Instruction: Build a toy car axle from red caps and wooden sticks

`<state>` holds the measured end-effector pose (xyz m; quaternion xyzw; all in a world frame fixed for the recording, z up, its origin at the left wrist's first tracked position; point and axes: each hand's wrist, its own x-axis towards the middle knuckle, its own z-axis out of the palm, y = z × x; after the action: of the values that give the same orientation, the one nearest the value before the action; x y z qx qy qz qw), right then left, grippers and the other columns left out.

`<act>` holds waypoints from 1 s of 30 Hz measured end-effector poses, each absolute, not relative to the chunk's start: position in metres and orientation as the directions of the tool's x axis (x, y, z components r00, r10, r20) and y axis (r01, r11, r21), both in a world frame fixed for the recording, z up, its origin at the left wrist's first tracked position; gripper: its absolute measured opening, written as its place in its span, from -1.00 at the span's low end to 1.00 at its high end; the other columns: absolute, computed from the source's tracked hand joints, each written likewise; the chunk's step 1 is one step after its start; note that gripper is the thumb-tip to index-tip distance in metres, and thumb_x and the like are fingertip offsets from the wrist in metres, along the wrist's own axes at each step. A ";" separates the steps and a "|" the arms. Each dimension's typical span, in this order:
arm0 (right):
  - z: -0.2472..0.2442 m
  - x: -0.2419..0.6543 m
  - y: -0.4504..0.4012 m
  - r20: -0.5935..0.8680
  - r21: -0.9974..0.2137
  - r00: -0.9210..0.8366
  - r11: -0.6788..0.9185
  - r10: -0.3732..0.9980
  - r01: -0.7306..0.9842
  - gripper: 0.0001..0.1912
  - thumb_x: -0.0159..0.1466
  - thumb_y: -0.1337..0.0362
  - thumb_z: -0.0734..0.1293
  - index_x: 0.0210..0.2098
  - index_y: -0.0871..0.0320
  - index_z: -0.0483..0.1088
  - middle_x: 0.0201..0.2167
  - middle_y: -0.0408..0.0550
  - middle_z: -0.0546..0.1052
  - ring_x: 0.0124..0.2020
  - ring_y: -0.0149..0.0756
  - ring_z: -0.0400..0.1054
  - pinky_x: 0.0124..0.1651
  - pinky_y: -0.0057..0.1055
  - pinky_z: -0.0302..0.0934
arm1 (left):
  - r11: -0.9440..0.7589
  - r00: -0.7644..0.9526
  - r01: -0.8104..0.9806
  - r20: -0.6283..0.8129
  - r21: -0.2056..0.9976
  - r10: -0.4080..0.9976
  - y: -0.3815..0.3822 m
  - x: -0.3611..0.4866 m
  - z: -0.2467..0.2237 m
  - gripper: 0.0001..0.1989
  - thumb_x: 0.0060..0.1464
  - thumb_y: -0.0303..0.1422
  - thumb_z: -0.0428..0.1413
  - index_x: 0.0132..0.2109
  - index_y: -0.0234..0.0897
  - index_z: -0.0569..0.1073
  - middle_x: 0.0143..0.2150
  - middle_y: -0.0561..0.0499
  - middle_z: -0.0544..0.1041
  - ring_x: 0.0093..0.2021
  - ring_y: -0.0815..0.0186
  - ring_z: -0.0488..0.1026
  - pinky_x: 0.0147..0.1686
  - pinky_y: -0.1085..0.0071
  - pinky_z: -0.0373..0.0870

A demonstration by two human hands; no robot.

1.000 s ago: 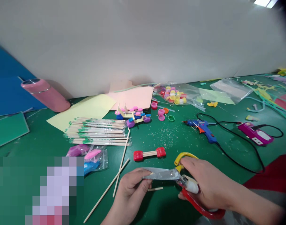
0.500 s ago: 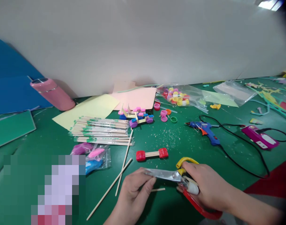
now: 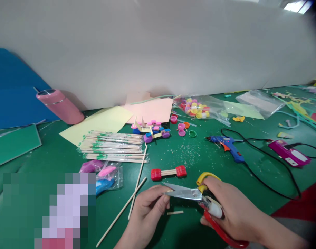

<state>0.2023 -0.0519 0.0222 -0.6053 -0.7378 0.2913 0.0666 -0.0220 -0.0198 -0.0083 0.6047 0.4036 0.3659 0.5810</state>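
Well, the right hand (image 3: pixel 229 207) — fingers curled — holds parted scissors (image 3: pixel 195 194).

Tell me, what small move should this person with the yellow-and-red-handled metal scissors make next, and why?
I'd suggest the bare left hand ease its fingertips back a little before the bare right hand closes the yellow-and-red-handled metal scissors: the blades stand parted, with their tips right at those fingertips. Whether the fingers pinch anything is hard to make out.
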 end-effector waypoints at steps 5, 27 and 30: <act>0.014 0.205 -0.055 -0.209 -0.496 -0.261 0.128 0.942 0.859 -0.62 -0.01 0.16 0.37 -0.28 0.09 0.15 -0.34 -0.08 0.37 -0.41 -0.24 0.20 -0.43 -0.41 -0.01 | 0.016 0.427 0.044 -0.033 0.999 0.904 -0.019 -0.023 -0.009 -0.76 0.10 -0.37 0.01 -0.50 -0.32 0.41 -0.56 0.08 0.29 -0.55 0.43 0.20 -0.55 0.54 0.13; 0.019 0.205 -0.048 -0.239 -0.492 -0.318 0.168 0.918 0.854 -0.64 0.00 0.07 0.36 -0.38 0.08 0.15 -0.42 -0.15 0.37 -0.49 -0.31 0.15 -0.48 -0.43 -0.06 | -0.053 0.429 0.038 0.031 0.998 0.903 -0.022 -0.024 -0.016 -0.83 0.08 -0.46 0.02 -0.42 -0.28 0.47 -0.42 0.02 0.45 -0.52 0.42 0.26 -0.55 0.56 0.16; 0.018 0.205 -0.048 -0.238 -0.494 -0.317 0.167 0.918 0.853 -0.64 -0.01 0.08 0.37 -0.38 0.08 0.15 -0.42 -0.15 0.37 -0.49 -0.30 0.15 -0.48 -0.43 -0.05 | -0.060 0.417 0.036 0.040 0.998 0.908 -0.023 -0.024 -0.017 -0.84 0.08 -0.45 0.02 -0.38 -0.28 0.49 -0.38 -0.01 0.48 -0.52 0.42 0.27 -0.56 0.56 0.17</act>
<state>0.2051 -0.0483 0.0182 -0.5814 -0.7616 0.2804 0.0577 -0.0238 -0.0228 -0.0168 0.6195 0.3812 0.3827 0.5696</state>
